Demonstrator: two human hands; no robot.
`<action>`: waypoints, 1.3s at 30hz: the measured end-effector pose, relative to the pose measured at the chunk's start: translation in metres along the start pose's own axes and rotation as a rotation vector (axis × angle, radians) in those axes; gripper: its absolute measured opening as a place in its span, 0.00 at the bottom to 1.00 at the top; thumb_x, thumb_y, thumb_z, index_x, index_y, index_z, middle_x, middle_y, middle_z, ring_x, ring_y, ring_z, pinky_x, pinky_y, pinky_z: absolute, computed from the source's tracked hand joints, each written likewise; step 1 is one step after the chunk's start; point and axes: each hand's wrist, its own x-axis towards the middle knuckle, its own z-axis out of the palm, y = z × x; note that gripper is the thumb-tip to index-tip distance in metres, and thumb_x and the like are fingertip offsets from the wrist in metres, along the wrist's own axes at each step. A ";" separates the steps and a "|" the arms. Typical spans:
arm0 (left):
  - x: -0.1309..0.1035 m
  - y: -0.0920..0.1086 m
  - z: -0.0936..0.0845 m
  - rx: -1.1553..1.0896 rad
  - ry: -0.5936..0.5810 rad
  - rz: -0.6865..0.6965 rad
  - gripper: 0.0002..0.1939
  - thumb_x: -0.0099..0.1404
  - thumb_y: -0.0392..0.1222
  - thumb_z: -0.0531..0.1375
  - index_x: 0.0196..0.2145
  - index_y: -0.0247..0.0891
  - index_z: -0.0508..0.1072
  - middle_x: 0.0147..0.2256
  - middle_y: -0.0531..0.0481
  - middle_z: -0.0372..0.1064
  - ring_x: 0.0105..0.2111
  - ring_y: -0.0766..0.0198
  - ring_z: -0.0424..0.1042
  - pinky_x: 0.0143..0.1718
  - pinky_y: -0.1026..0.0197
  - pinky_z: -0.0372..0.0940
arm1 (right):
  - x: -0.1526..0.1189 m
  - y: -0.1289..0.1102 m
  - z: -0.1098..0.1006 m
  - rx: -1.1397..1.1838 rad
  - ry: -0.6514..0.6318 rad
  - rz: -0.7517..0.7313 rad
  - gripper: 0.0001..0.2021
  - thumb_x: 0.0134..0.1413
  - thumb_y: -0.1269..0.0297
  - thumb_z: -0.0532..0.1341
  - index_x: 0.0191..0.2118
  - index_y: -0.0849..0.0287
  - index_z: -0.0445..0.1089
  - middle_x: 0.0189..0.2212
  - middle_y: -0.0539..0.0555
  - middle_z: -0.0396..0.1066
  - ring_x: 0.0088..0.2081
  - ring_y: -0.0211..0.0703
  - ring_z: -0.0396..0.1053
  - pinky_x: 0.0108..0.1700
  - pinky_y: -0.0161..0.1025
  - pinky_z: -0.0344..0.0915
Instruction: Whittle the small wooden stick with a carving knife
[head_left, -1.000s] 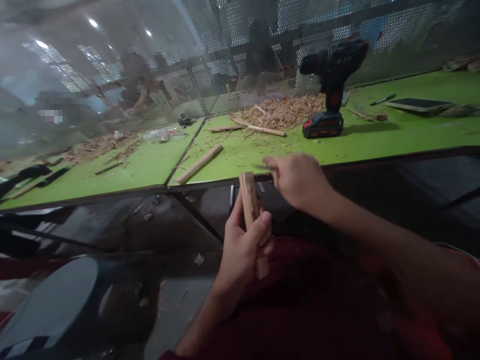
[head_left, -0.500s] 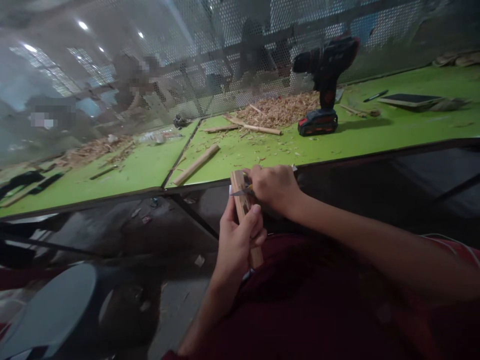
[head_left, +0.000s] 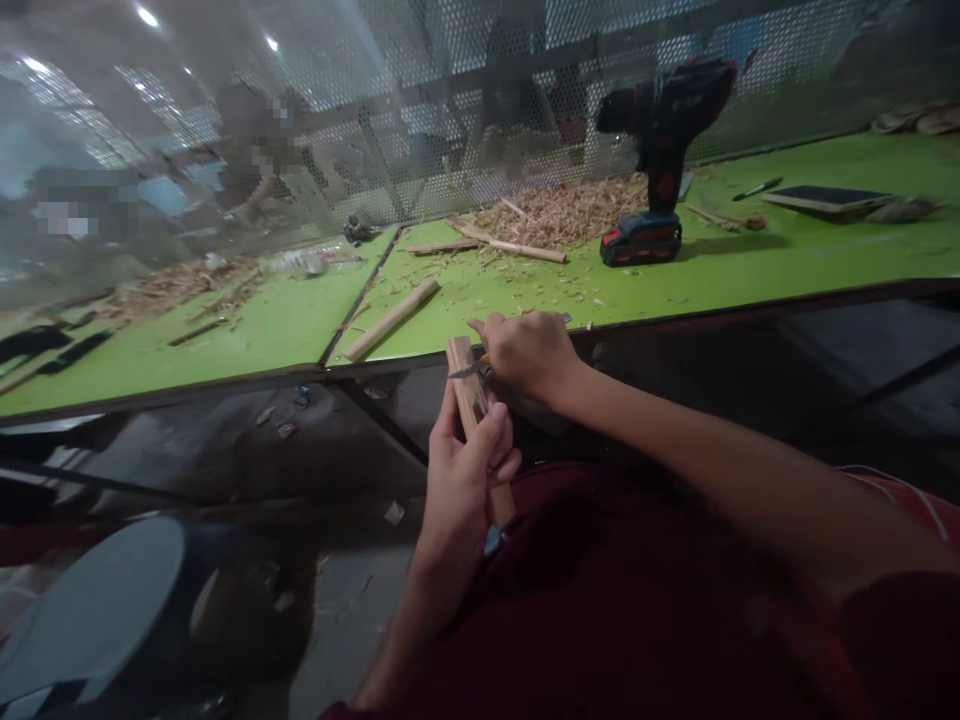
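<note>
My left hand (head_left: 469, 460) is wrapped round a pale wooden stick (head_left: 471, 402), which slants up and away from my lap. The stick's far end is just short of the green table's front edge. Closed round the yellow handle of a knife (head_left: 470, 369) is my right hand (head_left: 532, 355), to the right of the stick's upper part. The thin blade lies across the stick near its far end, above my left thumb. Most of the knife handle is hidden in my right fist.
On the green table (head_left: 300, 345) are a loose wooden stick (head_left: 392, 320), a heap of shavings (head_left: 562, 213), an upright cordless drill (head_left: 664, 150), a pen (head_left: 757, 189) and a dark flat device (head_left: 827, 199). A perforated screen stands behind; a round stool (head_left: 97, 610) is lower left.
Both hands, with the stick and knife, appear slightly further left. The blade now sits a little higher and nearer the stick's far end. The view has shifted slightly.
</note>
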 end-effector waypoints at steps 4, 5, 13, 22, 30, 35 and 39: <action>-0.001 -0.001 -0.003 -0.054 0.030 -0.019 0.17 0.60 0.36 0.68 0.44 0.43 0.67 0.33 0.57 0.59 0.19 0.80 0.51 0.14 0.76 0.44 | 0.005 -0.001 0.008 0.021 -0.003 -0.041 0.27 0.71 0.57 0.41 0.41 0.69 0.74 0.27 0.64 0.75 0.31 0.45 0.71 0.33 0.37 0.57; -0.003 -0.001 -0.003 -0.058 0.028 -0.028 0.17 0.59 0.36 0.68 0.44 0.44 0.68 0.33 0.57 0.59 0.19 0.80 0.51 0.14 0.77 0.44 | 0.009 0.002 0.010 0.029 -0.006 -0.045 0.27 0.71 0.57 0.42 0.41 0.68 0.75 0.28 0.64 0.76 0.32 0.45 0.71 0.33 0.37 0.58; -0.024 -0.002 0.002 -0.033 -0.120 -0.134 0.16 0.63 0.37 0.65 0.47 0.44 0.69 0.32 0.56 0.57 0.19 0.80 0.47 0.14 0.76 0.46 | 0.031 0.066 -0.017 -0.008 0.095 0.234 0.23 0.69 0.66 0.43 0.51 0.70 0.74 0.40 0.65 0.75 0.41 0.46 0.71 0.41 0.38 0.56; -0.012 -0.012 0.005 -0.033 -0.148 -0.151 0.21 0.63 0.39 0.65 0.52 0.45 0.66 0.28 0.59 0.53 0.18 0.79 0.46 0.14 0.76 0.44 | -0.052 0.013 -0.022 0.007 -0.145 0.139 0.25 0.70 0.57 0.43 0.39 0.64 0.76 0.27 0.62 0.75 0.29 0.47 0.71 0.33 0.38 0.57; -0.001 -0.011 0.001 0.013 -0.128 -0.114 0.15 0.62 0.40 0.66 0.45 0.42 0.67 0.29 0.58 0.55 0.18 0.79 0.45 0.14 0.76 0.43 | -0.026 0.013 -0.001 0.005 -0.060 0.111 0.27 0.71 0.57 0.42 0.39 0.67 0.75 0.24 0.63 0.74 0.28 0.45 0.71 0.30 0.36 0.55; -0.011 -0.008 0.002 0.053 -0.100 -0.113 0.20 0.61 0.40 0.67 0.49 0.43 0.68 0.29 0.58 0.57 0.18 0.79 0.49 0.14 0.75 0.46 | 0.008 0.034 0.004 0.019 -0.026 0.111 0.25 0.71 0.61 0.44 0.40 0.71 0.76 0.28 0.65 0.75 0.34 0.45 0.71 0.35 0.37 0.56; -0.021 -0.005 0.009 0.060 -0.209 -0.197 0.25 0.59 0.39 0.68 0.53 0.44 0.67 0.33 0.55 0.60 0.19 0.79 0.53 0.15 0.73 0.51 | 0.033 0.074 -0.010 0.007 0.038 0.290 0.23 0.71 0.64 0.45 0.47 0.74 0.75 0.36 0.69 0.75 0.39 0.47 0.71 0.39 0.42 0.56</action>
